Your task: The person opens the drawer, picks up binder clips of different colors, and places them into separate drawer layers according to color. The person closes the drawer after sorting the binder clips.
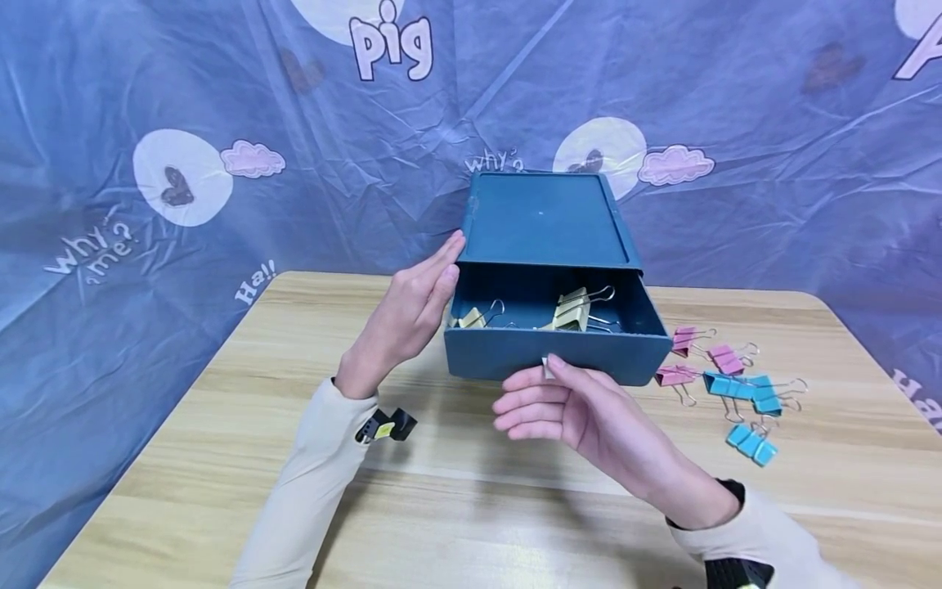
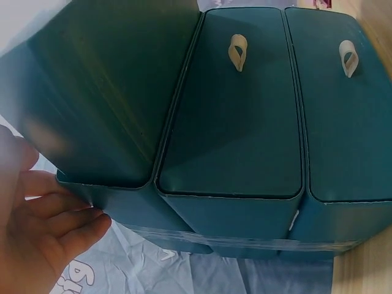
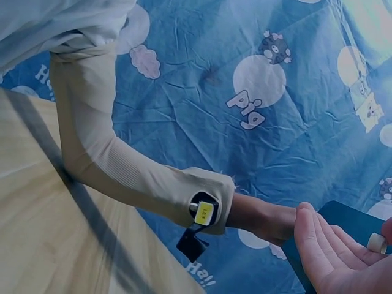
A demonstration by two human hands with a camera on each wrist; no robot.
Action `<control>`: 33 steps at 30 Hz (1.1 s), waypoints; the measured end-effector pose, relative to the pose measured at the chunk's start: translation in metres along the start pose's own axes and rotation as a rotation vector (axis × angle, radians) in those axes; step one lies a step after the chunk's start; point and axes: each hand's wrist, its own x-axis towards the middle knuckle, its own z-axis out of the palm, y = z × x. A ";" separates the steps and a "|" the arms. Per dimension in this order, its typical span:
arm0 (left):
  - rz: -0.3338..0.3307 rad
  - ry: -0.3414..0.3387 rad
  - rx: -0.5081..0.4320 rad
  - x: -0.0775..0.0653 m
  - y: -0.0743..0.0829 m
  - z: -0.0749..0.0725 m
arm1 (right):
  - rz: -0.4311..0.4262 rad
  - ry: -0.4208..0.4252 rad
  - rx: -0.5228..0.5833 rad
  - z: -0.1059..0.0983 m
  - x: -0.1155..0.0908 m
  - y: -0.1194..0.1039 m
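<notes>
A dark teal drawer cabinet point(image 1: 540, 225) stands on the table, its top drawer point(image 1: 486, 353) pulled part way out. Inside lie yellow binder clips, among them a large one point(image 1: 572, 312) and a smaller one point(image 1: 473, 317). My left hand point(image 1: 408, 315) rests against the cabinet's left side with fingers extended. With thumb and index finger, my right hand point(image 1: 592, 409) pinches the small pale pull loop point(image 1: 547, 367) on the drawer front; its other fingers are loosely bent below. The left wrist view shows two closed drawers with pull loops point(image 2: 237, 52) beside the opened one.
Right of the cabinet lie several binder clips, pink ones point(image 1: 726, 360) and blue ones point(image 1: 751, 444). The wooden table point(image 1: 243, 393) ends against a blue printed cloth point(image 1: 353, 164) at the back.
</notes>
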 end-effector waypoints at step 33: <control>-0.018 -0.032 -0.035 -0.003 -0.002 -0.002 | -0.012 0.113 0.044 -0.020 0.031 -0.003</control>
